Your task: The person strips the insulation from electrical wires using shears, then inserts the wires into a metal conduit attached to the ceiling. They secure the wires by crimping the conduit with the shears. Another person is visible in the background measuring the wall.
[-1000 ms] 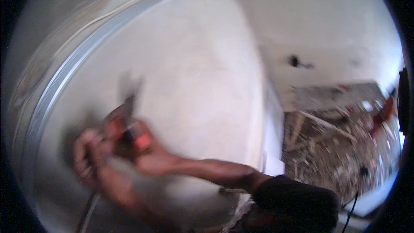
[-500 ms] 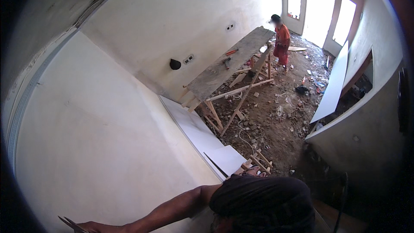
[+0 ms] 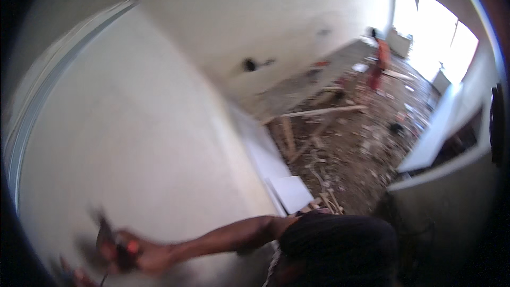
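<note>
My right arm, in a dark sleeve, reaches to the lower left across the pale wall surface [image 3: 159, 154]. My right hand [image 3: 141, 252] is closed round a pointed, dark hand tool [image 3: 104, 231] with a touch of red at the grip. It looks like snips, with blades aimed up and away from the fist, but motion blurs it. At the bottom left corner, fingers of my left hand [image 3: 79, 277] show, smeared and cut off by the picture's rim. Whether they hold anything is hidden.
A metal channel [image 3: 32, 101] curves along the left. Beyond stands a plank-topped wooden trestle [image 3: 319, 109] over rubble-strewn ground [image 3: 361, 154]. White boards [image 3: 291, 194] lean at the wall's foot, another panel [image 3: 435, 130] at the right. A person in orange [image 3: 381, 61] stands past the trestle.
My right hand and the tool have moved up and to the right in view. Left-hand fingers have appeared at the bottom left. The view has shifted, with the room blurred.
</note>
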`<state>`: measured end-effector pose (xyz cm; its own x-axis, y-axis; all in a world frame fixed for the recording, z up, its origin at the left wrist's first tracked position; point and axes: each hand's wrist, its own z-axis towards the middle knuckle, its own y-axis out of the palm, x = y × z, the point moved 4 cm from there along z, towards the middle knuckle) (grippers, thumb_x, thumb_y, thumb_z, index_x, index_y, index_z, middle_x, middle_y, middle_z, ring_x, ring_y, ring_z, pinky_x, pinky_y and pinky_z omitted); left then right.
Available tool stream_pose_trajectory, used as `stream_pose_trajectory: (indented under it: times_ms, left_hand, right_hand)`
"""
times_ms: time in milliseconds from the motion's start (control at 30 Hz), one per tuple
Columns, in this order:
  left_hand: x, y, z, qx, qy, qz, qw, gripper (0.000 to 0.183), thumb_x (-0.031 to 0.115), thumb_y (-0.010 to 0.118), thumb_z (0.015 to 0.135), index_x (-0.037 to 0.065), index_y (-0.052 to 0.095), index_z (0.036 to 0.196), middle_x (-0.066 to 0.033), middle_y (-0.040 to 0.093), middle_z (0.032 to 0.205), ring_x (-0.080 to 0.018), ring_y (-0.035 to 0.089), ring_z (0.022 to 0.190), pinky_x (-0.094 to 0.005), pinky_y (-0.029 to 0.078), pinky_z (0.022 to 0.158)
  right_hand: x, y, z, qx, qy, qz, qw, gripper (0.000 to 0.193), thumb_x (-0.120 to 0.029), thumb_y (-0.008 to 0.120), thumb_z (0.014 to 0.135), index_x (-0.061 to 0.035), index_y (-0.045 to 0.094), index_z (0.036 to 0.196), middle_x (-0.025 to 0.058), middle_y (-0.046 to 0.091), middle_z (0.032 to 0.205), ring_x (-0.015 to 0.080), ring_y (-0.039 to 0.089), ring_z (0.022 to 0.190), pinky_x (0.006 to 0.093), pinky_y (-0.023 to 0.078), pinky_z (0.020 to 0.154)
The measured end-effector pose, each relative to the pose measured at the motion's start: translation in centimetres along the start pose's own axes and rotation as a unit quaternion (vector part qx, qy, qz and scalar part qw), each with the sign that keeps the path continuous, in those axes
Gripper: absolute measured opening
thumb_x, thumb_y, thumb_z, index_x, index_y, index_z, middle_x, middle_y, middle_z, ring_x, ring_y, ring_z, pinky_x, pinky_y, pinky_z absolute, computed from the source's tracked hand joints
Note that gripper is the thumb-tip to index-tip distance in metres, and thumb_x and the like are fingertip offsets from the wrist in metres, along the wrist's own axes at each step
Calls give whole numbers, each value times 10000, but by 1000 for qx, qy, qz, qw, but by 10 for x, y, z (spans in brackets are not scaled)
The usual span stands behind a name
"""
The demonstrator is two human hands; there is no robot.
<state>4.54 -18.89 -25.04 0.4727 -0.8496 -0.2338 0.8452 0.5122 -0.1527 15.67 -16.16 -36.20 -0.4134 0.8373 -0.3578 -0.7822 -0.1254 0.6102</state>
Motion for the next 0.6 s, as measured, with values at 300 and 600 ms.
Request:
stream_pose_trajectory:
  times_ms: [300, 600]
  left_hand:
    - [-8, 17, 11, -21, -247, -274, 929, 43, 46, 741, 873, 17, 724, 899, -72, 695, 816, -122, 647, 737, -263, 514, 621]
    - [-21, 24, 11, -42, -258, -313, 913, 117, 113, 673, 952, 3, 700, 920, -80, 665, 805, -149, 658, 740, -279, 531, 647]
  right_hand:
    - [-94, 1, 42, -11, -68, -238, 969, 228, -53, 719, 920, -26, 555, 1076, 95, 694, 1007, 152, 651, 986, 327, 530, 859]
    - [-105, 40, 85, -84, -43, -216, 972, 179, -20, 756, 869, -43, 600, 954, 43, 675, 902, 129, 659, 890, 285, 546, 814]
